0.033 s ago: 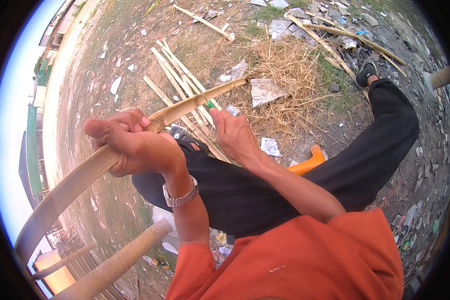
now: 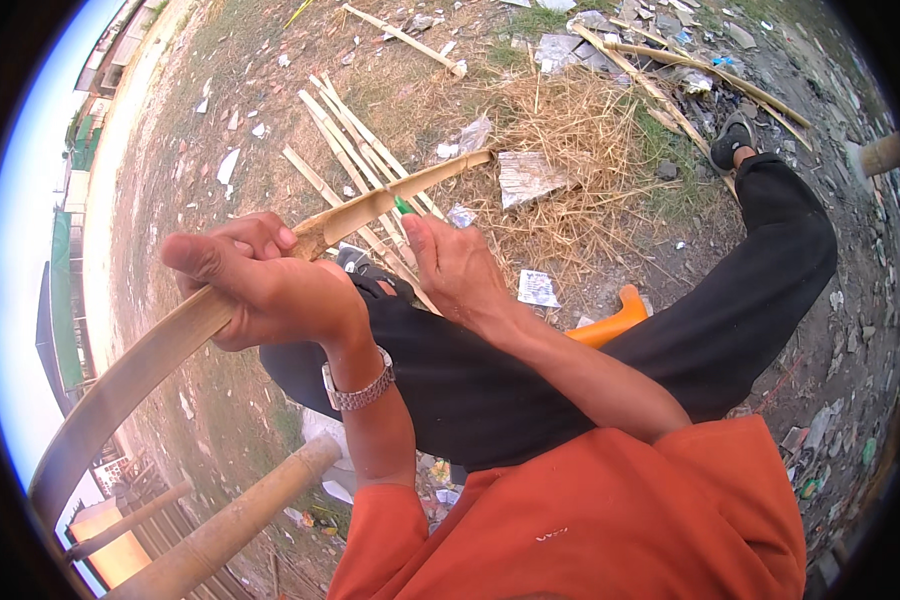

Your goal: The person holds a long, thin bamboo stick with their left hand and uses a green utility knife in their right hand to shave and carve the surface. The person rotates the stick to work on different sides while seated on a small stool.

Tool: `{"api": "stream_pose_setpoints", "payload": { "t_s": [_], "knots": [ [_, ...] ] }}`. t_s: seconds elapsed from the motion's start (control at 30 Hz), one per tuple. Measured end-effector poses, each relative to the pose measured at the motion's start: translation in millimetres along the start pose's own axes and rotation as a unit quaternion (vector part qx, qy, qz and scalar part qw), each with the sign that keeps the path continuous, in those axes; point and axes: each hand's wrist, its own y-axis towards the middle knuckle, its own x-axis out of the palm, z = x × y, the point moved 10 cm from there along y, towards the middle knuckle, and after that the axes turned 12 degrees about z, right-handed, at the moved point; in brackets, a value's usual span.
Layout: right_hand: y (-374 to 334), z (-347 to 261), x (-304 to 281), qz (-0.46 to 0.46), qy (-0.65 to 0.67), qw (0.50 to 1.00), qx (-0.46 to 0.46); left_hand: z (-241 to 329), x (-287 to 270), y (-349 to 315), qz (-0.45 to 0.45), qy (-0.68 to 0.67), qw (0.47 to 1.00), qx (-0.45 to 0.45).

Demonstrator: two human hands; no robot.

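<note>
A long split bamboo strip runs slantwise from the lower left up to the middle, its hollow side showing past a node. My left hand is closed around it just below that node, thumb pointing left. My right hand is closed on a green-handled tool held against the strip's near edge, beyond the left hand. Only a bit of green shows; the fingers and the strip hide the rest, so its kind cannot be told. The strip's far end reaches over the ground near a pale flat slab.
Several split bamboo strips lie on the ground beyond my hands. Dry straw is heaped to their right. An orange curved object lies beside my leg. A thick bamboo pole stands at lower left. Litter and rubble cover the right side.
My right hand with the green-handled tool has shifted slightly left and up along the strip, toward my left hand. The left hand keeps its grip.
</note>
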Motion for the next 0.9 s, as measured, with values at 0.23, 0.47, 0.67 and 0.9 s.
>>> {"api": "stream_pose_setpoints", "payload": {
  "t_s": [0.23, 0.47, 0.67, 0.9],
  "knots": [
    [1.1, -20.6, 4.9, 0.007, 0.006, 0.999, -0.039, 4.2, 2.1, 5.7, -0.018, 0.04, 0.999, 0.023],
    [-9.7, -14.6, 6.7, 0.006, -0.02, 1.0, -0.013, 1.1, -4.1, 1.8, 0.01, 0.023, 1.0, 0.019],
    [-9.8, -0.3, 13.0, 0.026, -0.018, 0.999, -0.014, 1.9, -1.8, -1.3, 0.017, 0.008, 1.0, 0.014],
    [-15.3, -3.2, 23.1, 0.022, -0.058, 0.996, -0.065, -11.6, -11.5, 17.4, 0.054, 0.022, 0.998, -0.01]
  ]
}}
